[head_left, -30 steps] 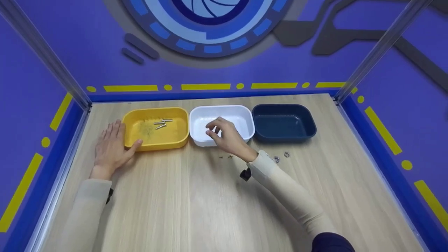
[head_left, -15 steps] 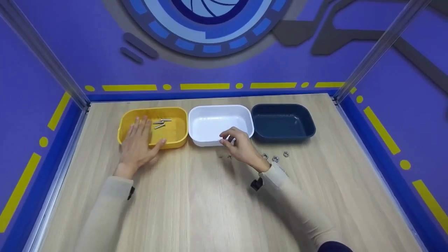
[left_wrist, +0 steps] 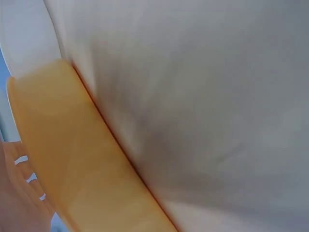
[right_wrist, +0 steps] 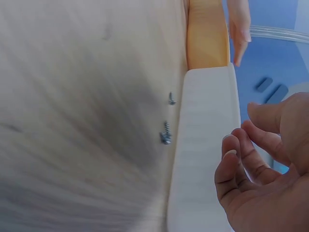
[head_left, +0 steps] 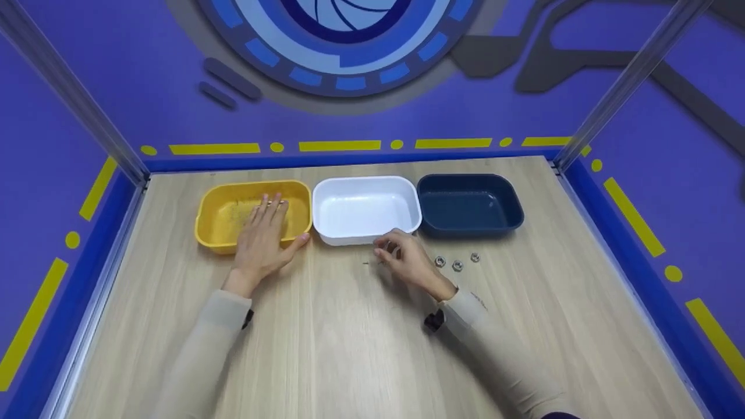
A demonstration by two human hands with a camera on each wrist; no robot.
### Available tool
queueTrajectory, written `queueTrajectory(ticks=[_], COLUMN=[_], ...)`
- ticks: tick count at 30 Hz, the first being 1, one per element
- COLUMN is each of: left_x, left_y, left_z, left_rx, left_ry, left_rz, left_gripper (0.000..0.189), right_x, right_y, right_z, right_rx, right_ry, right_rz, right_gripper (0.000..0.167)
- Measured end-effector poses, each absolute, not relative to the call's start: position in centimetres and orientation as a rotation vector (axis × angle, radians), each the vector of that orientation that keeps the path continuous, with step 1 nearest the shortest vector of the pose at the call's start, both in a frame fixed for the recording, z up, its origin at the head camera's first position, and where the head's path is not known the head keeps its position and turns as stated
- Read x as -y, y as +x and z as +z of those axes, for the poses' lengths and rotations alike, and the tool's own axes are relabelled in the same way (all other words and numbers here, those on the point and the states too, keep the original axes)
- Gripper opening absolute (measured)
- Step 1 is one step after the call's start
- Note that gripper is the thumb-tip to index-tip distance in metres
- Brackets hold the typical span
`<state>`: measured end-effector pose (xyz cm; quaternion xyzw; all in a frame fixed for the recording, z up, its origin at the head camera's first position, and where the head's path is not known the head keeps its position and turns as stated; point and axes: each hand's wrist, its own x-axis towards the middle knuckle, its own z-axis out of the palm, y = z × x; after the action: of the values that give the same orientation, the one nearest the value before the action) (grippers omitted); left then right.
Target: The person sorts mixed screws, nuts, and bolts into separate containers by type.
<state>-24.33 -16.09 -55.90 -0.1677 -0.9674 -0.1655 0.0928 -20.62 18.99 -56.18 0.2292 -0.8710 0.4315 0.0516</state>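
Observation:
My left hand point(head_left: 262, 244) reaches over the front rim of the yellow bin point(head_left: 218, 224), fingers straight. It hides most of the silver bolts lying inside. In the left wrist view, its fingers show beyond the bin's yellow wall point(left_wrist: 82, 154). Just before the front edge of the white bin point(head_left: 366, 206) hovers my right hand point(head_left: 410, 259), fingers loosely bent. From the right wrist, nothing shows between its thumb and fingers point(right_wrist: 251, 154). A few small screws point(right_wrist: 166, 135) lie on the table close to the white bin, below this hand.
A dark blue bin point(head_left: 471, 203) stands to the right, in one row with the others. In front of it lie three nuts point(head_left: 458, 265) on the wooden table point(head_left: 349, 349). Purple panels point(head_left: 372, 125) enclose the back and sides.
My left hand has shifted right, from beside the yellow bin to over it. My right hand has come back from above the white bin, toward the screws before it.

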Motion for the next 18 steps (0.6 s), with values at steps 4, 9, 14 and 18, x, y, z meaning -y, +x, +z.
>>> queueTrajectory(ticks=[4,9,14,18], left_x=[14.5,12.8,11.6,10.8], left_y=[-24.6,-25.1,-25.5,-25.9], left_z=[-55.9,-55.9,-56.2,-56.4], left_rx=[2.891,2.907,2.9,2.899], left_ry=[-0.516,-0.551,-0.58,-0.587], left_rz=[-0.472,-0.489,-0.524,-0.528], left_gripper=[0.096,0.093,0.092,0.095], right_x=[-19.3,-19.7,-19.9,-20.1], right_y=[-20.5,-20.3,-20.1,-20.1], right_z=[-56.8,-57.4,-57.8,-58.1], right_rx=[2.677,2.681,2.715,2.746], right_ry=[0.66,0.608,0.573,0.578], right_rz=[1.342,1.396,1.402,1.358], right_gripper=[0.016,0.016,0.016,0.018])
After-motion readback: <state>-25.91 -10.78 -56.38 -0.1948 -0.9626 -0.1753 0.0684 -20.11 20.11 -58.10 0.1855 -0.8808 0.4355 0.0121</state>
